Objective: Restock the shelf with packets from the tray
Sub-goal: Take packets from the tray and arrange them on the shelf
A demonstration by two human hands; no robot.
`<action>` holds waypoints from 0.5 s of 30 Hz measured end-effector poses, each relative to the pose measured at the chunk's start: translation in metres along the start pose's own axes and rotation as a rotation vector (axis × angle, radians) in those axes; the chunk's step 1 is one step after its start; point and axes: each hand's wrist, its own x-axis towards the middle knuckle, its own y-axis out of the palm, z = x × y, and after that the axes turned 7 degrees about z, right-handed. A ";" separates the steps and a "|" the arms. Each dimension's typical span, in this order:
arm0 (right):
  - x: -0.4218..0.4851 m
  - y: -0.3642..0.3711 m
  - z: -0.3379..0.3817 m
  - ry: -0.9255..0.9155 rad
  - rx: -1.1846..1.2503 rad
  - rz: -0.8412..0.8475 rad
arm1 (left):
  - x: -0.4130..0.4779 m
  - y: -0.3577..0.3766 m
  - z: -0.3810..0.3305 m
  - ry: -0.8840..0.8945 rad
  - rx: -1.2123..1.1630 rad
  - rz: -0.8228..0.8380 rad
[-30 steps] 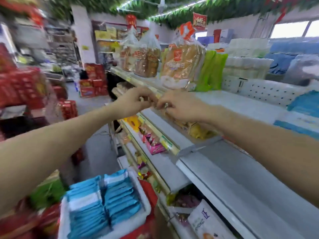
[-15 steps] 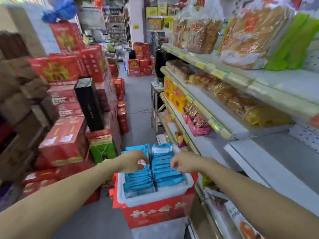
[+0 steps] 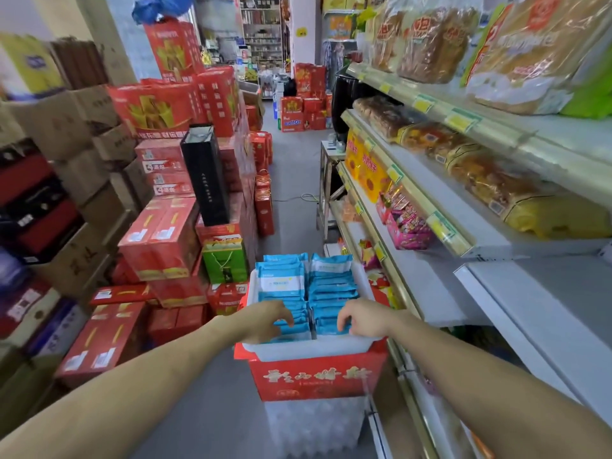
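A white tray sits on a red box in the aisle, filled with two rows of blue packets standing on edge. My left hand reaches into the left row at the tray's near end, its fingers curled over the tops of a few packets. In the right row my right hand does the same, fingers hooked round the nearest packets. The grey shelf runs along the right, with a bare stretch level with the tray.
Upper shelves on the right hold bread bags, wrapped cakes and pink snack packs. Stacked red gift boxes, a tall black box and brown cartons line the left. Grey floor runs between them.
Both hands left the upper shelf, dropped to the tray, then slid to its near end, where they now curl over the packets. My view tilted down the aisle.
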 end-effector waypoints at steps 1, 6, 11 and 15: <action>0.003 0.002 -0.001 0.005 0.002 -0.004 | 0.000 0.001 0.002 -0.006 0.005 0.000; 0.013 0.002 -0.005 0.008 -0.007 -0.001 | -0.001 0.000 0.008 -0.024 0.008 -0.013; 0.019 0.002 -0.003 -0.012 0.029 0.069 | 0.005 0.002 0.012 -0.028 0.003 -0.004; 0.020 0.001 0.004 -0.043 -0.030 0.116 | 0.010 0.004 0.011 -0.030 0.002 0.012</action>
